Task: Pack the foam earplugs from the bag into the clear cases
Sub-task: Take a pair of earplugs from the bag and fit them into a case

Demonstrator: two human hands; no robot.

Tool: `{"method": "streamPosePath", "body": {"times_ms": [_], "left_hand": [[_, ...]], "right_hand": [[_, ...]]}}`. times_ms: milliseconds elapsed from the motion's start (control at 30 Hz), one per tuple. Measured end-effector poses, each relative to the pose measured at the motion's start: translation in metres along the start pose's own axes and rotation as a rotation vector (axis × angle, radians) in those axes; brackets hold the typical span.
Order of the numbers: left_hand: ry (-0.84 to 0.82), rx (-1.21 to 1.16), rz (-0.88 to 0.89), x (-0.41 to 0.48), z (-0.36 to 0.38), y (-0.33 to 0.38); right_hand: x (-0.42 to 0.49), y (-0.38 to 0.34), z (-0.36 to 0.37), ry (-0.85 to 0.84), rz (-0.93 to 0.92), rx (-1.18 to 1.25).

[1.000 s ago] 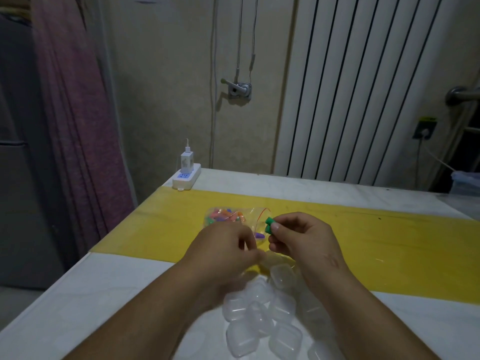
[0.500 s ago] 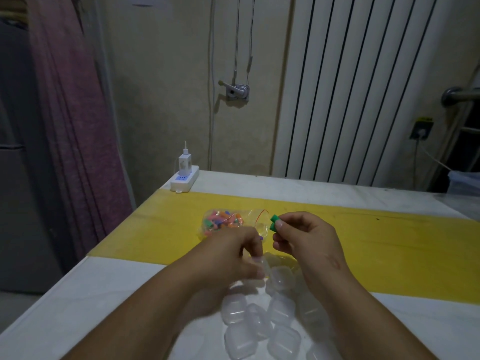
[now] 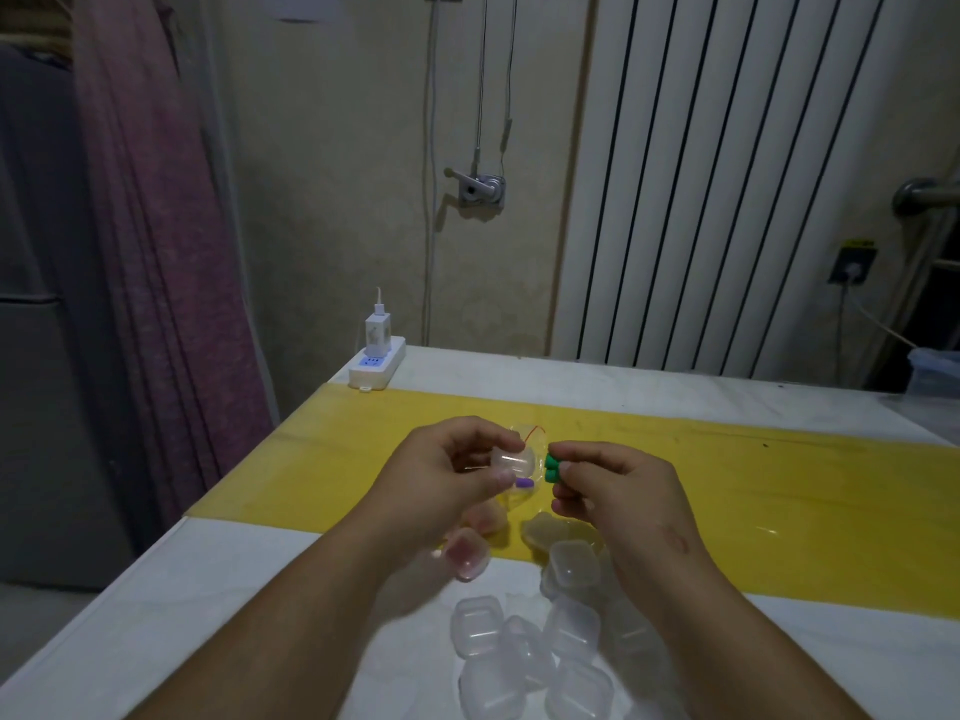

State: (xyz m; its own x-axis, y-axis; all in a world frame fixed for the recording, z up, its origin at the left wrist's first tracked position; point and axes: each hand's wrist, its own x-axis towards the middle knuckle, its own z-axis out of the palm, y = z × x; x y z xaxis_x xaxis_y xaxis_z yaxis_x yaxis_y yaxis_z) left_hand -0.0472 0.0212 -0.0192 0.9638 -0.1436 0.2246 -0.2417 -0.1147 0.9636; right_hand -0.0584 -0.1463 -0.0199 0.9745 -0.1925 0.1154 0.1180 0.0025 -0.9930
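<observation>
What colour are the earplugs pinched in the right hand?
Green; the earplugs show best in the head view.

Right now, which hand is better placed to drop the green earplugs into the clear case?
Probably the right hand: it pinches the green earplugs just beside the clear case, which the left hand holds.

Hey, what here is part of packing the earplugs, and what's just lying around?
For the job: green earplugs, pinched in right hand; clear case, held in left hand; pile of clear cases; purple earplug; bag, mostly hidden.

Lying about: power strip with charger; yellow mat; pink curtain; radiator.
</observation>
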Motion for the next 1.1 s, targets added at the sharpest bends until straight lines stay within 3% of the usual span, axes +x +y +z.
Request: {"method": "streamPosePath", "body": {"times_ms": [267, 433, 800, 967, 1100], "left_hand": [[-0.01, -0.079, 0.088, 0.0013, 0.0004, -0.0027], [-0.045, -0.105, 0.082, -0.0002, 0.002, -0.0017], [-0.027, -0.095, 0.024, -0.0026, 0.0006, 0.0013], [0.042, -0.107, 0.115, -0.0014, 0.0007, 0.0017], [0.043, -0.086, 0.131, -0.0005, 0.0009, -0.0009]], "right_hand": [[-0.0005, -0.0009, 0.0015, -0.049, 0.038, 0.057], [-0.0021, 0.0043, 0.0007, -0.183, -0.001, -0.086], [-0.0013, 0.0048, 0.0004, -0.058, -0.171, -0.27], [-0.0003, 0.0024, 0.002, -0.076, -0.019, 0.002], [-0.0008, 0.0065, 0.0054, -0.195, 0.057, 0.041]]}}
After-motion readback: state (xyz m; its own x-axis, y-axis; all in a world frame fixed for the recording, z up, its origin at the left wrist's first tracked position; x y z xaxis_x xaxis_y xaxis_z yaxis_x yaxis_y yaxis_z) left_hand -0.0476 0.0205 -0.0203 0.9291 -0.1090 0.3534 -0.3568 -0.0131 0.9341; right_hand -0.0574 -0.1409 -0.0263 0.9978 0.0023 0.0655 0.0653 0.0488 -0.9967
